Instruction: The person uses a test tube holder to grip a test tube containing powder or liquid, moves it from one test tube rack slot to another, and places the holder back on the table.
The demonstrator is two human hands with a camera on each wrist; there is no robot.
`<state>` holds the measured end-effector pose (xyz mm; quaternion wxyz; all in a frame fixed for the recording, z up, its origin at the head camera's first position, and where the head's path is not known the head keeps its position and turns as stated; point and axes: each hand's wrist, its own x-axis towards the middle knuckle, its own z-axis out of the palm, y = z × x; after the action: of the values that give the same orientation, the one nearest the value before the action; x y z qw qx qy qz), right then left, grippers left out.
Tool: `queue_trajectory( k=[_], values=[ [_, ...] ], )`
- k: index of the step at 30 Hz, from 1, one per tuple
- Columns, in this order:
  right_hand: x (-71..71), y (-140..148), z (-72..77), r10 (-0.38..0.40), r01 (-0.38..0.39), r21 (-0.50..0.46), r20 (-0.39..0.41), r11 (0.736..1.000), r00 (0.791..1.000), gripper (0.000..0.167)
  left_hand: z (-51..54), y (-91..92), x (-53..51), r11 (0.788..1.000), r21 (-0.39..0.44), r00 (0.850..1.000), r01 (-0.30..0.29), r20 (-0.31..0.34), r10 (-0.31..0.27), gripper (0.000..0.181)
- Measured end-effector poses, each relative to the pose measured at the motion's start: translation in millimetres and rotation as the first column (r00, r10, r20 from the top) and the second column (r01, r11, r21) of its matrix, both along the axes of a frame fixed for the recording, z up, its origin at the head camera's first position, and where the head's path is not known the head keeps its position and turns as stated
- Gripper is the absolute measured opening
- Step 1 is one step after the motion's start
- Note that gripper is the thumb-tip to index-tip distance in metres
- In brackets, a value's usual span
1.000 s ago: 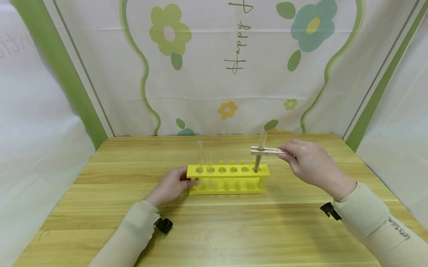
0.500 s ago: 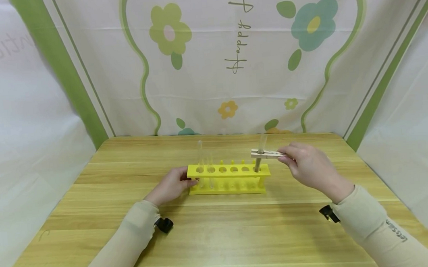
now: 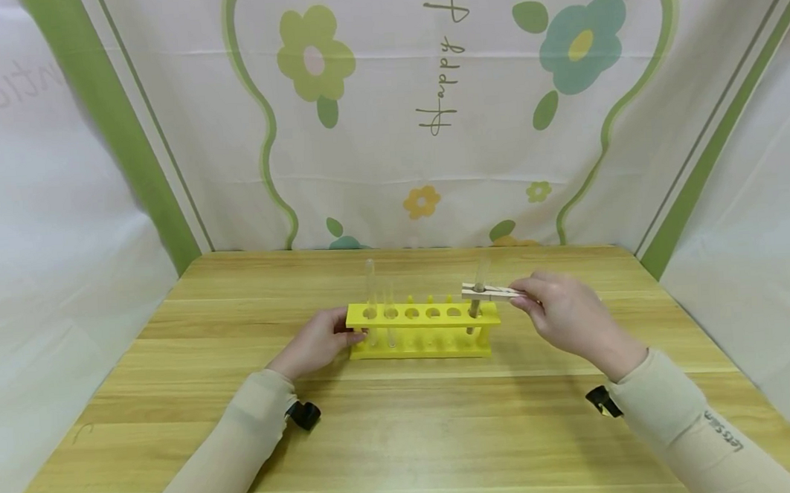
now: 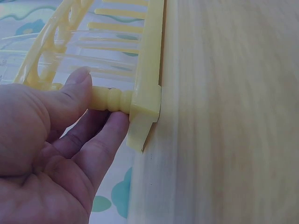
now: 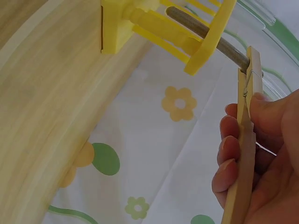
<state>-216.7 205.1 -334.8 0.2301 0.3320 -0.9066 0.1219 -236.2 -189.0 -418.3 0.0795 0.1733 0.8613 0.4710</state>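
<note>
A yellow test tube rack (image 3: pixel 422 323) stands upright on the table. My left hand (image 3: pixel 313 344) holds its left end; in the left wrist view, thumb and fingers pinch the end post (image 4: pixel 105 98). My right hand (image 3: pixel 569 319) grips a wooden test tube clamp (image 3: pixel 494 293) by its handle. The clamp's jaws are around a glass test tube (image 3: pixel 474 309) with grey-brown contents in its lower part. This tube's lower end has passed through the rack's rightmost top hole, and its tip hangs above the base. Two clear tubes, a taller one (image 3: pixel 370 285) and a shorter one (image 3: pixel 389 295), stand in the leftmost holes.
The wooden table (image 3: pixel 405 432) reaches back to a white floral cloth (image 3: pixel 376 151), which hangs behind it; more cloth hangs at both sides. Several holes in the middle of the rack hold no tubes. A row of yellow pegs runs along the rack's back.
My right hand has moved down and slightly left with the clamp. The test tube has gone down deeper through the rightmost hole. My left hand has stayed on the rack.
</note>
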Motion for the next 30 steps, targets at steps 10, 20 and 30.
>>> queue_trajectory(
  k=[10,20,30],
  values=[
    [0.6,0,-9.4,-0.008,0.008,-0.004,0.030,1.000,1.000,0.012,0.2,-0.3,-0.1,1.000,0.007,1.000,0.007,-0.003,-0.007,0.025],
    [0.5,0,-15.7,-0.013,0.013,0.002,0.047,1.000,0.999,0.014,-0.9,-0.6,-0.6,1.000,0.014,1.000,0.014,-0.014,-0.014,0.025],
    [0.2,1,-21.0,-0.031,0.031,0.009,0.064,0.999,0.997,0.014,-1.6,-0.5,-0.9,1.000,0.018,1.000,0.017,-0.016,-0.016,0.025]
  ],
)
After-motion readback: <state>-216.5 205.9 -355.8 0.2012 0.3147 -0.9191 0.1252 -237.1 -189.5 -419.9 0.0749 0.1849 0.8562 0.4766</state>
